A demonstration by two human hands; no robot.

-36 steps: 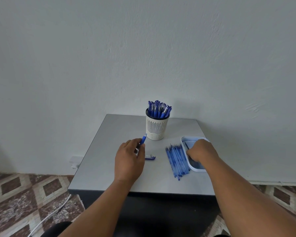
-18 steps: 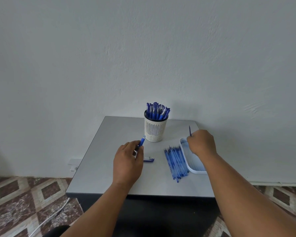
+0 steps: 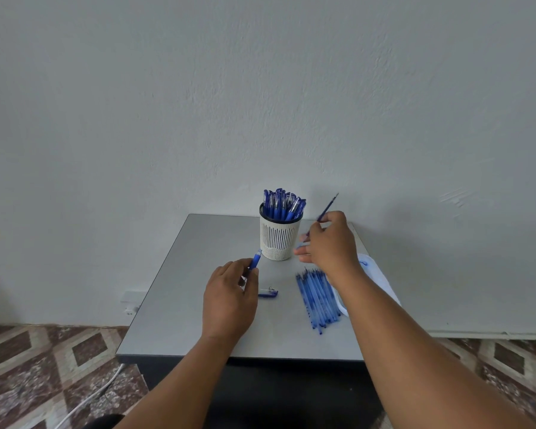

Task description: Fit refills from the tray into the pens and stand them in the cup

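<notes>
Your right hand (image 3: pixel 330 239) pinches a refill (image 3: pixel 328 207), held tilted in the air just right of the cup (image 3: pixel 279 236) near the table's (image 3: pixel 180 305) far edge. Your left hand (image 3: pixel 229 300) grips the open pen barrel (image 3: pixel 255 260) mid-table. Line the refill up with the barrel mouth before pushing. Mind the cap (image 3: pixel 268 293), the loose pens (image 3: pixel 317 297) and the tray (image 3: pixel 381 280) at the right edge; the left half is roomier.

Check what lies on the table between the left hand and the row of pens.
Head view: only a pen cap, beside the left hand; bare table up to the pens.

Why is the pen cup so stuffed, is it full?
Nearly full: the cup stands upright, with capped pens crowded across its mouth.
</notes>
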